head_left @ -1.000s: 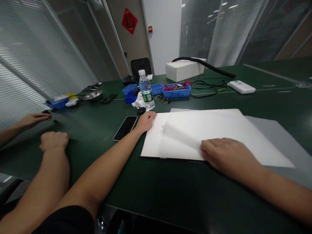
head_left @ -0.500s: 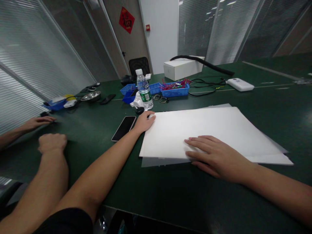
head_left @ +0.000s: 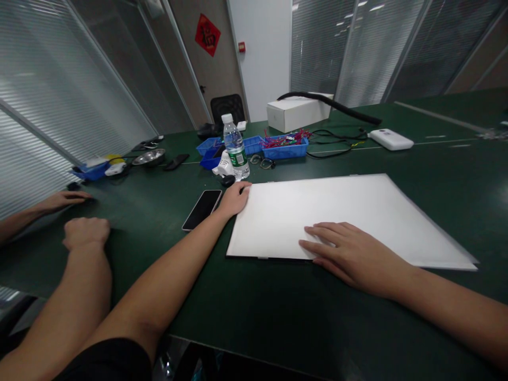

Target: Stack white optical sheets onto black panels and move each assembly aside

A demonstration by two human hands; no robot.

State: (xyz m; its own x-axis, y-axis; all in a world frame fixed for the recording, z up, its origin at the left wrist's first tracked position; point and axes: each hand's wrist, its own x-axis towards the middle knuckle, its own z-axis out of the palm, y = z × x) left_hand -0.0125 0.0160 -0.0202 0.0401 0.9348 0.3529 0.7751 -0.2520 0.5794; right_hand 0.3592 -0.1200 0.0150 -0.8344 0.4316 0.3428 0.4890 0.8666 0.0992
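A stack of large white sheets (head_left: 341, 198) lies flat on the dark green table, with thin layers showing at its right edge. My left hand (head_left: 235, 198) is at the far left corner of the stack, its fingers curled against the edge; their undersides are hidden. Near the front edge, my right hand (head_left: 349, 254) rests flat on the top sheet, fingers stretched out and a little apart. A phone (head_left: 202, 209) lies just left of my left hand. Behind that hand are a black computer mouse (head_left: 227, 181) and an upright water bottle (head_left: 236, 148).
At the left, another person's fist (head_left: 86, 232) and hand (head_left: 65, 199) rest on the table (head_left: 278, 312). Blue trays (head_left: 284, 151), one with red wires, a white box (head_left: 299, 112) with a black tube (head_left: 337, 103), and a white device (head_left: 391, 139) stand farther back. Glasses (head_left: 262, 161) lie beside the bottle.
The lower translucent sheet that stuck out at the front and back has slid in under the white one, so the edges line up better. My right fingers have shifted slightly; the left hand hardly moved.
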